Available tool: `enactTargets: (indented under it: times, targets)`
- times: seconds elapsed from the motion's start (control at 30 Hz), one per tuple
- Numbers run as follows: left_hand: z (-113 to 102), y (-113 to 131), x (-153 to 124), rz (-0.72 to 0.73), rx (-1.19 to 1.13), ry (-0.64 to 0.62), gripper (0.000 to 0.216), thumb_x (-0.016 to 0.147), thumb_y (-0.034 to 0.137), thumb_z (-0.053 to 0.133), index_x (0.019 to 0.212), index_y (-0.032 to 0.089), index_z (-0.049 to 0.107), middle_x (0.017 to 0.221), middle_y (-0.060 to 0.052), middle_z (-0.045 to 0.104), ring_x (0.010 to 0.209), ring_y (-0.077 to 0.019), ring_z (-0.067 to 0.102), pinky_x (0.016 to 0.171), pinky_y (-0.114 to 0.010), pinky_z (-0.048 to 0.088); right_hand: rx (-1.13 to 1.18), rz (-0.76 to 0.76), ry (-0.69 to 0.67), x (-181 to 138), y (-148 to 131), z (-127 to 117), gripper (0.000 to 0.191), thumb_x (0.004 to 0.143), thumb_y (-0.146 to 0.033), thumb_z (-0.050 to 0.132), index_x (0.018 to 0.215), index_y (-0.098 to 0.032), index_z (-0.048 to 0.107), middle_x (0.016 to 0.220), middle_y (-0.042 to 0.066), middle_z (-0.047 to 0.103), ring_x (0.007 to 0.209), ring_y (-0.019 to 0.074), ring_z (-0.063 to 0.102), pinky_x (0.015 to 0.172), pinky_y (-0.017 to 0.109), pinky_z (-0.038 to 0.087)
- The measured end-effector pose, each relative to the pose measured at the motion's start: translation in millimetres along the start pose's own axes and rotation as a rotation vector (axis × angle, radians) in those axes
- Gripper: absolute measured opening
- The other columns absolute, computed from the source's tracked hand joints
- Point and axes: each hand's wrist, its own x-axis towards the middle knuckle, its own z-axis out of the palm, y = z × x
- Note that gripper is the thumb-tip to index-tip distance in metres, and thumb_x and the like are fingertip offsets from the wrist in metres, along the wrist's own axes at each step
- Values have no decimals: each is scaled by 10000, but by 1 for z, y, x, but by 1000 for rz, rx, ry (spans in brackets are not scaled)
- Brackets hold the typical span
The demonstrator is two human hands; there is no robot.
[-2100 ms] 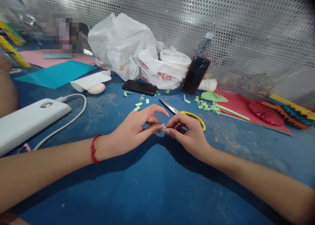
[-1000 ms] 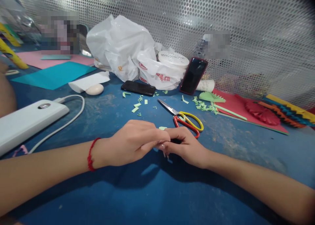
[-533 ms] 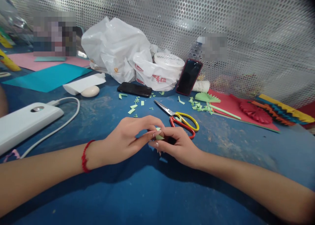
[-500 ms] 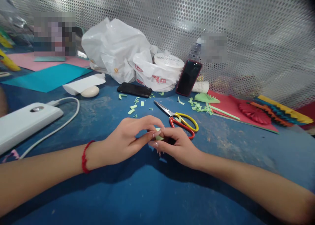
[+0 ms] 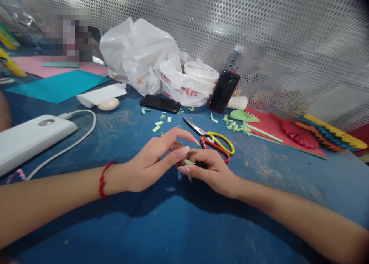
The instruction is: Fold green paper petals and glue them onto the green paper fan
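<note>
Right hand [image 5: 215, 172] nearly closed, pinching paper [image 5: 189, 162]; left hand [image 5: 152, 160] half-curled at paper's nine o'clock, hold unclear. Scissors [image 5: 204, 133] on worktop [image 5: 184, 229], paper's one o'clock.

Pinched in the bare right hand [image 5: 213, 169], between thumb and bent forefinger: 1 small, flat, pale green scrap of paper [image 5: 189, 162]. Shows only as a short, plain sliver, light against the shaded gap under the knuckles. Hides its full outline, and any folds, behind the fingers. Leans slightly, tapering toward the right. Sits just below the raised thumb tip of the bare left hand [image 5: 161, 160], touching or merely near, impossible to tell which. Held up over the flat blue tabletop [image 5: 121, 229], nearer the camera than the steel-bladed scissors with 1 red and 1 yellow handle loop [image 5: 203, 132].
</note>
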Motion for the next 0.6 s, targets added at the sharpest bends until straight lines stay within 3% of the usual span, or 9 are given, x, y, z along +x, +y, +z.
enactTargets:
  times: [0.27, 0.47, 0.6]
  targets:
    - [2, 6, 3, -51, 70, -117, 210, 1025, 302, 496, 1218, 223, 466, 767, 20, 712, 694, -111, 681, 665, -202, 522, 67, 45, -53, -1, 6, 3, 138, 808, -255, 778, 781, -142, 703, 642, -15, 628, 593, 106, 584, 571, 225, 467]
    - [3, 5, 2, -63, -19, -80, 215, 1044, 345, 439, 1222, 230, 471, 787, 25, 653, 656, -99, 643, 593, -189, 513, 129, 50, -28, 0, 8, 1, 190, 840, -275, 754, 715, -149, 686, 651, -4, 659, 585, 96, 597, 562, 209, 478]
    - [3, 7, 3, -53, -65, -110, 280, 1009, 301, 530, 1265, 214, 458, 726, 53, 584, 649, -86, 603, 617, -177, 507, 131, 50, -46, 0, 9, 0, 233, 881, -299, 708, 709, -143, 688, 644, 0, 646, 560, 90, 591, 546, 205, 485]
